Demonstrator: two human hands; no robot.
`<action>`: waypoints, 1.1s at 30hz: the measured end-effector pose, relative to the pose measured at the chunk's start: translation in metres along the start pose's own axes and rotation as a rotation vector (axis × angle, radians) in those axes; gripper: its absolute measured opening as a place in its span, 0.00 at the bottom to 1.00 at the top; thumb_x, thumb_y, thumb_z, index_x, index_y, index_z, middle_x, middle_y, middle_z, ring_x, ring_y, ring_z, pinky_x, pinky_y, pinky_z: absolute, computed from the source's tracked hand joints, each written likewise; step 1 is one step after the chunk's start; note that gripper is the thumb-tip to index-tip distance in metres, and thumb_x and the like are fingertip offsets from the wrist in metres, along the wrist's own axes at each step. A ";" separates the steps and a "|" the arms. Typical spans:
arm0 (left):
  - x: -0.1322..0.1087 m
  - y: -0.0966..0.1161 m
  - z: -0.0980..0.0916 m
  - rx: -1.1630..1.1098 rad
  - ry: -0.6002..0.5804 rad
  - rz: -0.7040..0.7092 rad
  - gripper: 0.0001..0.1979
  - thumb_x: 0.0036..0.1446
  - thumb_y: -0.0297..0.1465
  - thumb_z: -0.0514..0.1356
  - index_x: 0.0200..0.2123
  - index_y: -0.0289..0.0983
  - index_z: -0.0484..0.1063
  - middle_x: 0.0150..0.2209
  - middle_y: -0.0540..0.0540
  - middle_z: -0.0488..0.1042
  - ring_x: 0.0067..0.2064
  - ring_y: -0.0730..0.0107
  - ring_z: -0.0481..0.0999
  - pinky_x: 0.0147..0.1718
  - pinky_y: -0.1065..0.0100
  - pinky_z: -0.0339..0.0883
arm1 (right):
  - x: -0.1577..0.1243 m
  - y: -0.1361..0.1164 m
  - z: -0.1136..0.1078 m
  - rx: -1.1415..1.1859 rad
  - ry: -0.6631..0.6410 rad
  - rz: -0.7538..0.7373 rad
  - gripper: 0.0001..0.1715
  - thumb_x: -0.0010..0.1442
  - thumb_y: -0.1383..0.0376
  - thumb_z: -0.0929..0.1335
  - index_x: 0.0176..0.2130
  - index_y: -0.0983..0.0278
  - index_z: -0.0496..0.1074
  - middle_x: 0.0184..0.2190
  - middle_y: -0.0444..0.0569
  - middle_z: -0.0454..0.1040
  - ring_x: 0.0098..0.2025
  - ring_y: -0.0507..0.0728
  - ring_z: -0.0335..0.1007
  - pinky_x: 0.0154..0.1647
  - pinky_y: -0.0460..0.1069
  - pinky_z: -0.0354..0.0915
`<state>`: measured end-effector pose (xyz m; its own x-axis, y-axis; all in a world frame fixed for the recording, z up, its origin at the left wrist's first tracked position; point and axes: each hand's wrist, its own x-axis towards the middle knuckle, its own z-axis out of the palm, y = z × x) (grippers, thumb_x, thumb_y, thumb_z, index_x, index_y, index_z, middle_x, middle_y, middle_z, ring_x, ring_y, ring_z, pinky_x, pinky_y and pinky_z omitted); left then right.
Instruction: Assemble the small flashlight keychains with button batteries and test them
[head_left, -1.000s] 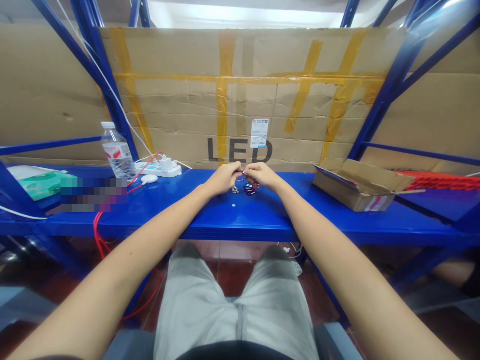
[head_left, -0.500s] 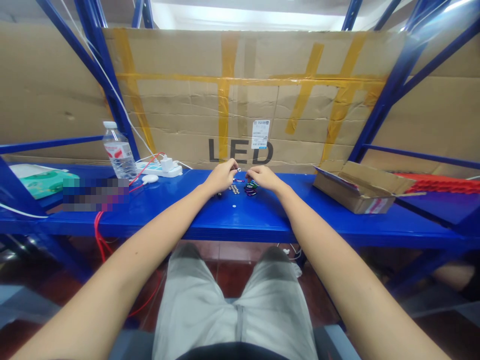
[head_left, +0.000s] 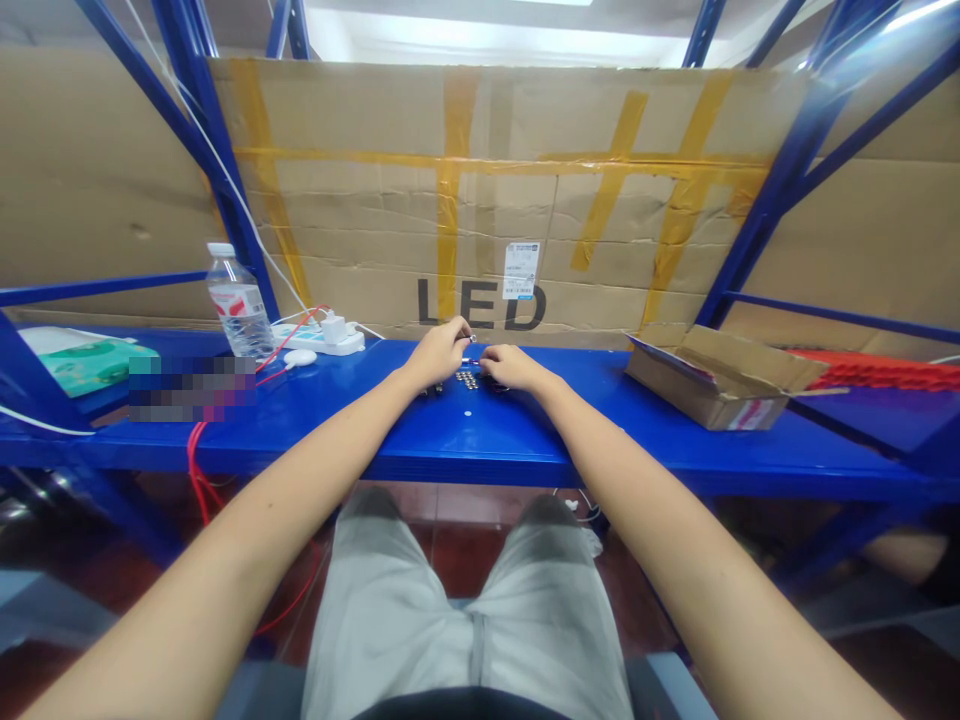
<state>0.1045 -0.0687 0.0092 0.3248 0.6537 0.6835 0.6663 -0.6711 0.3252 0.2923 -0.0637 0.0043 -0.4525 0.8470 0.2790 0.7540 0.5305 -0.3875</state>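
Observation:
Both my hands are stretched out over the blue shelf (head_left: 525,430), close together near the cardboard wall. My left hand (head_left: 439,352) is closed in a pinch on a small silver ring-like part, held just above the shelf. My right hand (head_left: 504,366) is curled, fingers down on a pile of small coloured pieces that it mostly hides. A cluster of small silver parts (head_left: 466,379) lies between the hands, and a single tiny part (head_left: 466,410) lies nearer me.
A water bottle (head_left: 236,305), a white power strip (head_left: 319,338) with red and white cables and a green packet (head_left: 90,362) lie at the left. An open cardboard box (head_left: 720,375) sits at the right. A taped cardboard sheet marked LED (head_left: 487,200) backs the shelf.
My hands drew slightly apart, then my right hand dropped onto the coloured pile, covering it. My left hand stays pinched on the small silver part.

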 end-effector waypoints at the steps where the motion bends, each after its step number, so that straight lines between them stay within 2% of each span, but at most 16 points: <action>1: 0.000 0.000 0.000 -0.002 0.004 0.000 0.05 0.61 0.27 0.55 0.39 0.39 0.69 0.40 0.42 0.78 0.43 0.57 0.76 0.46 0.58 0.68 | 0.000 -0.001 0.001 -0.047 0.004 0.007 0.12 0.64 0.68 0.62 0.34 0.66 0.75 0.35 0.54 0.80 0.35 0.57 0.72 0.37 0.47 0.61; 3: 0.000 0.000 0.000 -0.009 0.012 0.003 0.05 0.61 0.27 0.55 0.39 0.39 0.69 0.40 0.42 0.78 0.43 0.57 0.76 0.46 0.58 0.67 | 0.000 -0.002 0.002 -0.150 0.030 0.010 0.11 0.62 0.69 0.64 0.34 0.67 0.77 0.33 0.55 0.80 0.35 0.58 0.71 0.38 0.48 0.61; 6: 0.000 0.001 -0.001 -0.016 0.020 0.000 0.05 0.61 0.26 0.55 0.39 0.39 0.69 0.40 0.42 0.78 0.43 0.58 0.76 0.46 0.58 0.67 | 0.004 -0.003 0.002 -0.312 0.067 0.017 0.10 0.60 0.65 0.67 0.32 0.67 0.79 0.34 0.58 0.79 0.43 0.63 0.68 0.44 0.51 0.60; 9: 0.000 0.002 -0.001 -0.018 0.025 -0.001 0.05 0.60 0.26 0.55 0.39 0.38 0.69 0.39 0.42 0.78 0.43 0.58 0.76 0.46 0.58 0.67 | 0.009 -0.005 0.002 -0.396 0.036 0.016 0.10 0.59 0.63 0.70 0.32 0.67 0.79 0.36 0.60 0.79 0.46 0.66 0.66 0.47 0.54 0.60; 16: 0.001 0.001 -0.001 -0.021 0.038 0.009 0.05 0.61 0.27 0.55 0.39 0.38 0.70 0.40 0.42 0.78 0.43 0.58 0.76 0.46 0.59 0.67 | 0.013 -0.010 0.004 -0.407 -0.023 0.024 0.09 0.58 0.70 0.67 0.32 0.67 0.79 0.36 0.60 0.79 0.44 0.65 0.67 0.45 0.53 0.61; 22: 0.002 0.002 -0.002 -0.015 0.046 -0.001 0.04 0.61 0.27 0.55 0.39 0.39 0.70 0.39 0.43 0.78 0.42 0.58 0.76 0.45 0.59 0.68 | 0.017 -0.009 0.007 -0.417 -0.018 -0.008 0.06 0.54 0.67 0.71 0.33 0.69 0.78 0.33 0.61 0.78 0.43 0.65 0.71 0.41 0.52 0.63; 25: 0.002 0.002 -0.003 -0.026 0.058 -0.001 0.04 0.61 0.27 0.55 0.39 0.39 0.69 0.39 0.43 0.78 0.43 0.59 0.76 0.45 0.59 0.67 | 0.018 -0.006 0.004 -0.319 0.040 0.003 0.05 0.52 0.66 0.71 0.29 0.68 0.76 0.30 0.58 0.78 0.37 0.62 0.72 0.37 0.50 0.63; 29: 0.001 0.001 -0.003 -0.038 0.063 -0.006 0.04 0.61 0.27 0.56 0.39 0.39 0.69 0.39 0.43 0.78 0.43 0.60 0.76 0.45 0.60 0.67 | 0.015 0.002 -0.006 0.014 0.182 0.059 0.06 0.53 0.67 0.69 0.26 0.66 0.71 0.26 0.52 0.78 0.31 0.56 0.72 0.30 0.47 0.62; 33: 0.000 0.000 -0.002 -0.050 0.057 -0.007 0.04 0.61 0.27 0.55 0.38 0.38 0.69 0.38 0.44 0.78 0.42 0.61 0.76 0.45 0.61 0.67 | 0.006 0.007 -0.014 0.459 0.151 0.066 0.07 0.55 0.71 0.66 0.26 0.65 0.67 0.26 0.51 0.79 0.26 0.52 0.71 0.25 0.45 0.62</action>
<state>0.1035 -0.0692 0.0105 0.2807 0.6385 0.7166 0.6333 -0.6842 0.3616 0.3012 -0.0552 0.0152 -0.3111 0.8830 0.3514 0.4758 0.4648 -0.7467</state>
